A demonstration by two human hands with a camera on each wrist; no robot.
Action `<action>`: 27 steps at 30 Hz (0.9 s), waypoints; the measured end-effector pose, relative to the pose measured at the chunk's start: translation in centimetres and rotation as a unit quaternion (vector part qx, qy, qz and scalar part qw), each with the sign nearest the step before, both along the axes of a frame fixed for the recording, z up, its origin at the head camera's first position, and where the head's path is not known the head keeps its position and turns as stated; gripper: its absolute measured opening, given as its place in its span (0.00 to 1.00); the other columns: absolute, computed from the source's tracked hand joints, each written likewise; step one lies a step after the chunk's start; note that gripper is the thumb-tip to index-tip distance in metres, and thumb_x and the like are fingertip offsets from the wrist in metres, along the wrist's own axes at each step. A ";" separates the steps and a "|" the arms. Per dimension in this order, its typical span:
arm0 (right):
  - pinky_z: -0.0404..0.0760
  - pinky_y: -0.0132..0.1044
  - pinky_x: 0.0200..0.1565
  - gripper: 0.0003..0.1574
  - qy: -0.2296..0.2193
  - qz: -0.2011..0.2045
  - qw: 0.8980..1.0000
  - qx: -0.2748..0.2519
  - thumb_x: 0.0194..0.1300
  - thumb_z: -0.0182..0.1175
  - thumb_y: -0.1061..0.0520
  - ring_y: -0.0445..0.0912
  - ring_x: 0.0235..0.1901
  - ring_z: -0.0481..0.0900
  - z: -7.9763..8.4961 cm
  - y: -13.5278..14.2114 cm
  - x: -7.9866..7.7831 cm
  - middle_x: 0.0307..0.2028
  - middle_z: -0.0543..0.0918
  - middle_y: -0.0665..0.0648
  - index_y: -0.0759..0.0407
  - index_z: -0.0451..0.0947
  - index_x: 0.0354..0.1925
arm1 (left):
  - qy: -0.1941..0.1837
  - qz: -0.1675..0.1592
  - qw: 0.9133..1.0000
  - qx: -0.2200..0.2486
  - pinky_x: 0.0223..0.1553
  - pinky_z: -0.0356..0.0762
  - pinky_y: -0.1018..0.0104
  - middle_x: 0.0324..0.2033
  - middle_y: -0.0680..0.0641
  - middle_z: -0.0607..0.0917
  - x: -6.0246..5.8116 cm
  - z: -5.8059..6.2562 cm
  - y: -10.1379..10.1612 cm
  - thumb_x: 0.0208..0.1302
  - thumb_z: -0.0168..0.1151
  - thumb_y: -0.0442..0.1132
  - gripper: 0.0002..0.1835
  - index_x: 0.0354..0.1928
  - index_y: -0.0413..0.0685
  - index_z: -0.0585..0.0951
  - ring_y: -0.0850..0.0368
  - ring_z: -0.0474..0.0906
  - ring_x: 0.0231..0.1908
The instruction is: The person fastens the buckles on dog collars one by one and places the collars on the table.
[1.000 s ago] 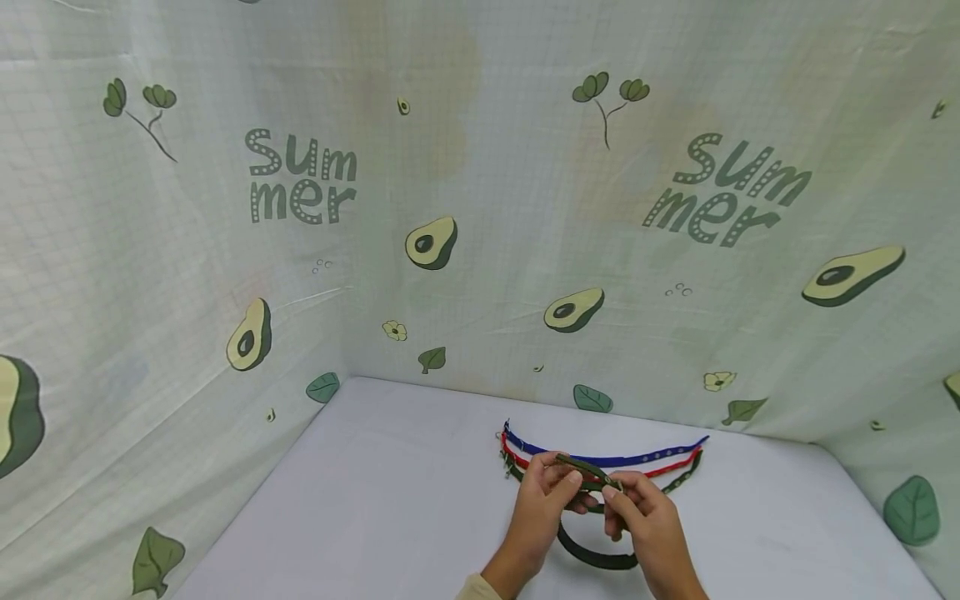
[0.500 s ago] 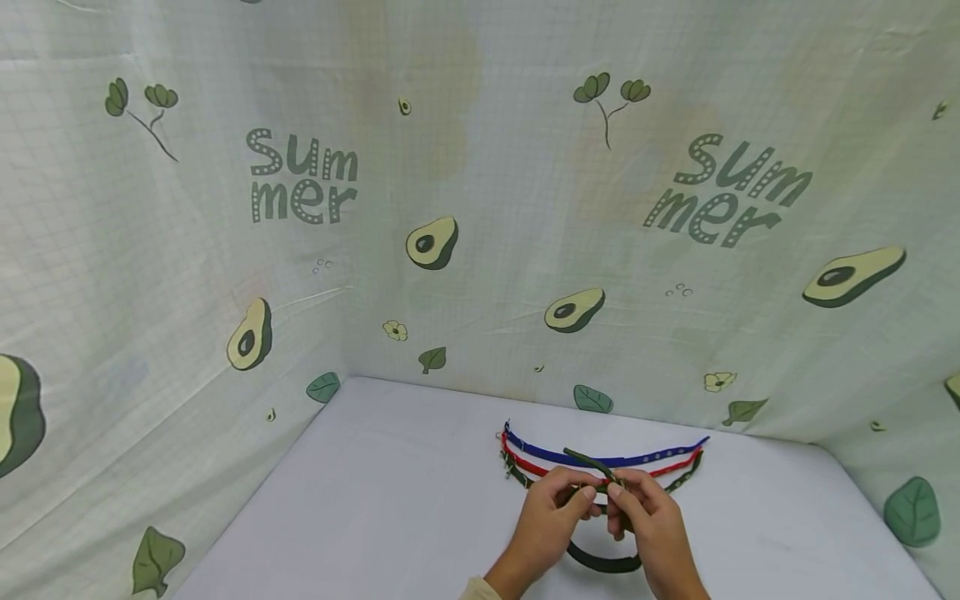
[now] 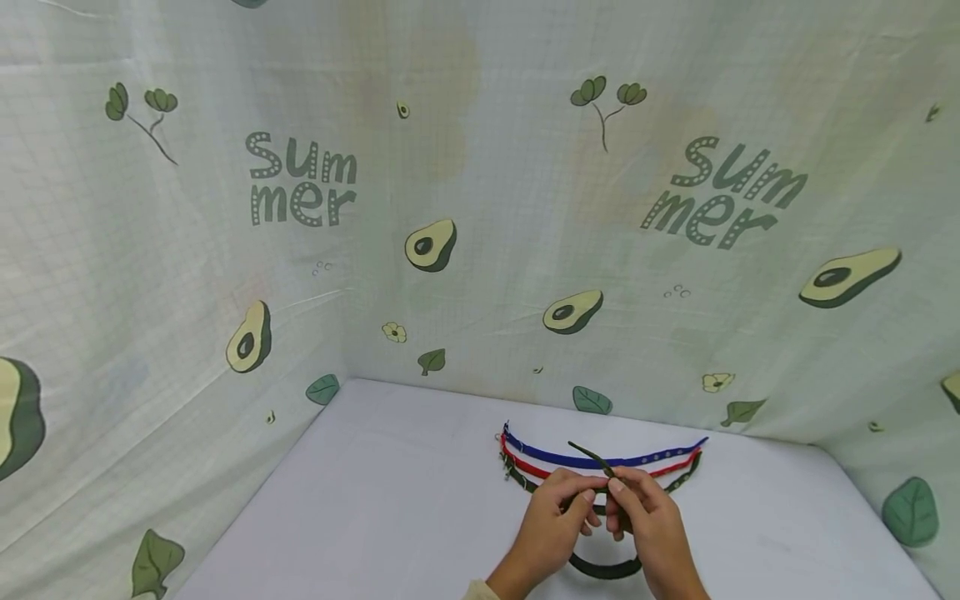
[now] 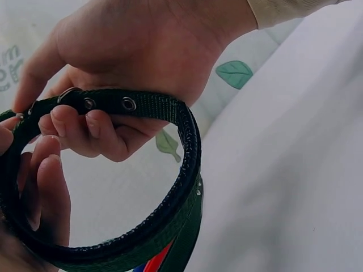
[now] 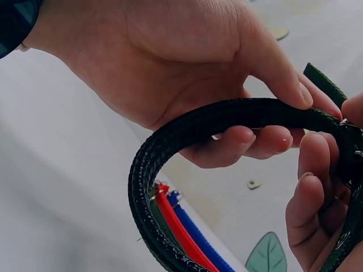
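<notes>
A dark green pet collar (image 3: 604, 571) with metal eyelets (image 4: 129, 103) is bent into a loop between both hands, above the table. My left hand (image 3: 546, 523) grips the eyelet part of the strap, fingers curled round it in the left wrist view. My right hand (image 3: 651, 523) holds the padded part (image 5: 244, 113) close to the metal buckle (image 5: 349, 123), its thumb on the strap. The strap's free tip (image 3: 581, 449) pokes out past the fingertips. Fingers partly hide the buckle, and the two hands nearly meet there.
Behind the hands, a blue collar (image 3: 570, 457), a red collar (image 3: 527, 467) and another green collar (image 3: 682, 480) lie side by side on the white table (image 3: 360, 500). A cloth printed with avocados and leaves (image 3: 480, 167) hangs around the table's back and sides.
My left hand has moved right, close to my right hand, and its hold on the strap has shifted. The strap's tip now sticks out beyond the fingers. My right hand has barely moved.
</notes>
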State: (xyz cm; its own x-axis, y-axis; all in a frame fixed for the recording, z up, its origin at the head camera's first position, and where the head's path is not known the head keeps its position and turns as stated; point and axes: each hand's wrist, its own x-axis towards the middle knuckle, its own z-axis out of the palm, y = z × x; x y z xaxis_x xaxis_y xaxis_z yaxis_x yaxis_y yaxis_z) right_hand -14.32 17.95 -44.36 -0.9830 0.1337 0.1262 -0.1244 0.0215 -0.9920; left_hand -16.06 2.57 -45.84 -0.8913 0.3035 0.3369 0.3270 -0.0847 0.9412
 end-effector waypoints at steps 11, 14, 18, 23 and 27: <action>0.80 0.40 0.25 0.19 -0.016 -0.003 1.000 0.003 0.74 0.58 0.56 0.49 0.22 0.77 0.2 0.0 0.0 0.29 0.79 0.62 0.66 0.75 0.57 | 0.000 0.005 1.000 -0.024 0.23 0.81 0.68 0.37 0.54 0.74 0.2 0.4 0.0 0.77 0.52 0.36 0.14 0.54 0.53 0.85 0.68 0.78 0.26; 0.80 0.40 0.25 0.20 -0.009 0.000 1.000 0.008 0.74 0.58 0.56 0.49 0.23 0.77 0.3 0.1 -0.1 0.29 0.79 0.62 0.65 0.76 0.59 | -0.003 0.004 1.000 -0.024 0.22 0.81 0.69 0.38 0.54 0.74 0.1 0.5 0.0 0.77 0.51 0.37 0.14 0.54 0.54 0.84 0.67 0.78 0.26; 0.75 0.35 0.21 0.19 0.002 0.001 1.000 0.010 0.73 0.59 0.58 0.47 0.20 0.75 0.4 0.1 -0.1 0.28 0.79 0.61 0.65 0.77 0.58 | -0.013 0.006 1.000 -0.025 0.22 0.80 0.69 0.38 0.53 0.74 0.0 0.7 -0.1 0.77 0.51 0.37 0.13 0.52 0.54 0.85 0.65 0.78 0.26; 0.68 0.32 0.18 0.19 -0.011 0.001 1.000 0.016 0.72 0.61 0.59 0.43 0.18 0.69 0.2 -0.1 0.2 0.28 0.79 0.61 0.64 0.79 0.58 | -0.032 0.006 0.999 -0.018 0.20 0.79 0.70 0.38 0.53 0.75 0.1 0.6 -0.3 0.77 0.51 0.37 0.12 0.49 0.51 0.84 0.65 0.78 0.24; 0.68 0.31 0.18 0.19 -0.016 0.003 1.000 0.027 0.71 0.61 0.60 0.43 0.17 0.68 0.1 0.0 0.2 0.28 0.80 0.61 0.65 0.79 0.57 | -0.043 0.004 0.999 -0.008 0.20 0.78 0.70 0.38 0.51 0.76 0.1 0.5 -0.3 0.77 0.51 0.37 0.11 0.49 0.49 0.84 0.66 0.77 0.24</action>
State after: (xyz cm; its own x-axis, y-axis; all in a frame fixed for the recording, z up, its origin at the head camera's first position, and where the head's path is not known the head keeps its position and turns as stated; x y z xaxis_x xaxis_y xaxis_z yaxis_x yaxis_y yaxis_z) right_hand -14.09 17.92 -44.27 -0.9873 0.1215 0.1019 -0.0932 0.0747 -0.9928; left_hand -15.94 2.30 -45.37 -0.9188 0.3016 0.2548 0.2461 -0.0669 0.9669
